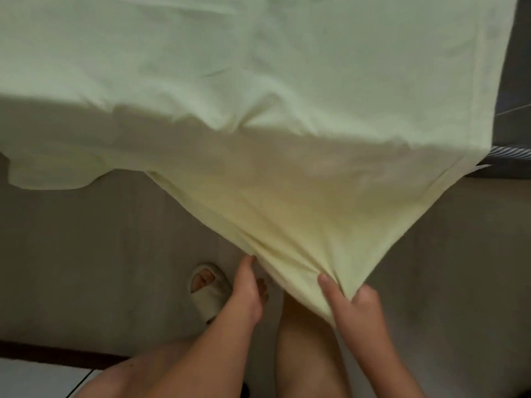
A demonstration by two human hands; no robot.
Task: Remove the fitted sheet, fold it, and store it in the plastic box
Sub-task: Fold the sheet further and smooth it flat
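1. A dull grey-beige floor (86, 254) fills the lower half of the view. A dark strip and a white surface (34, 377) lie at the bottom left corner.
2. The pale yellow-green fitted sheet (287, 139) spreads across the whole top of the view. It lies loosely wrinkled, and its near side hangs down toward the floor.
3. At the far right a dark surface and a striped edge (505, 152) show just beside the sheet's seam.
4. One corner of the sheet is drawn out toward the person into a taut point, with creases running to the hands.
5. The right hand (356, 311) grasps that corner. Its thumb (327, 284) lies on top of the cloth and its fingers curl round the edge from below.
6. The left hand (247, 288) reaches up just beside it, one fingertip touching the gathered fold. I cannot tell whether it actually holds the cloth.
7. Below the hands are the person's bare legs (304, 354). One foot wears a pale open-toed slipper (211, 291) on the floor, left of the left hand.
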